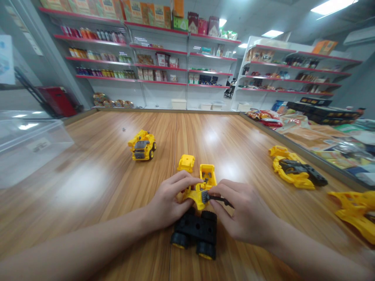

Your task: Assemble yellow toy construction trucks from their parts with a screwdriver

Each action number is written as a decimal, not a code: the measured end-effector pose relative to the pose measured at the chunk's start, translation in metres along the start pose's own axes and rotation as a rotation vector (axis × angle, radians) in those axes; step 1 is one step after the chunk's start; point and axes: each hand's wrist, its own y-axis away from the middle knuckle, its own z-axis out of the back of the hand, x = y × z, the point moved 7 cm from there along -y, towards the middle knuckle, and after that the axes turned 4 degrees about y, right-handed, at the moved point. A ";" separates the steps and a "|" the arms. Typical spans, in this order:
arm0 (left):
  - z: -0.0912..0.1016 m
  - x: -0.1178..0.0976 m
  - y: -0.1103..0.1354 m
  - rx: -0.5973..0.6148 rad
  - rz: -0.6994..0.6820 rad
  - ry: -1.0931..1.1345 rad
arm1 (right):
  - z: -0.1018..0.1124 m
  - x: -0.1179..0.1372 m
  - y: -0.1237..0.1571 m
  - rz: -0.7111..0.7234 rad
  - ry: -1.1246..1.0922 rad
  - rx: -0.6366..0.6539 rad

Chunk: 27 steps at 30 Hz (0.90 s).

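My left hand (170, 201) grips the left side of a yellow toy truck body (203, 185) just above the wooden table (96, 187). My right hand (246, 212) pinches a small black part (218, 200) against the body's near end. Right below the hands sits a black wheeled chassis (196, 234) with yellow hubs. A loose yellow cab piece (186, 162) lies just beyond the body.
A finished yellow toy truck (142, 145) stands farther back on the left. Yellow and black toy parts (294, 168) lie at the right, and another yellow piece (356, 210) near the right edge. A clear plastic box (29, 140) is at left. Store shelves (164, 58) line the back.
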 end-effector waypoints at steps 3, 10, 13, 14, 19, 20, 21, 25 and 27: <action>-0.001 0.001 0.001 0.007 -0.008 -0.001 | 0.000 0.000 0.001 0.021 -0.016 -0.026; -0.001 0.000 0.004 0.005 -0.034 0.012 | -0.004 0.001 0.000 0.009 0.006 0.036; -0.001 -0.001 0.004 0.009 -0.039 0.015 | -0.003 0.002 0.000 0.005 -0.005 0.031; 0.000 -0.001 0.003 0.011 -0.040 0.016 | -0.003 0.002 0.000 0.004 -0.008 0.026; 0.000 0.000 0.004 0.011 -0.036 0.011 | -0.004 0.001 0.000 0.010 0.016 0.047; 0.000 0.000 0.004 0.011 -0.034 0.009 | -0.004 0.001 0.000 0.013 0.024 0.054; 0.000 0.001 0.004 0.012 -0.031 0.008 | -0.005 0.001 0.000 0.013 0.030 0.060; -0.001 0.002 0.004 0.020 -0.020 0.011 | -0.007 -0.001 -0.001 -0.015 0.022 0.084; -0.001 0.001 0.003 0.020 -0.023 0.011 | -0.006 -0.002 0.000 -0.019 0.000 0.073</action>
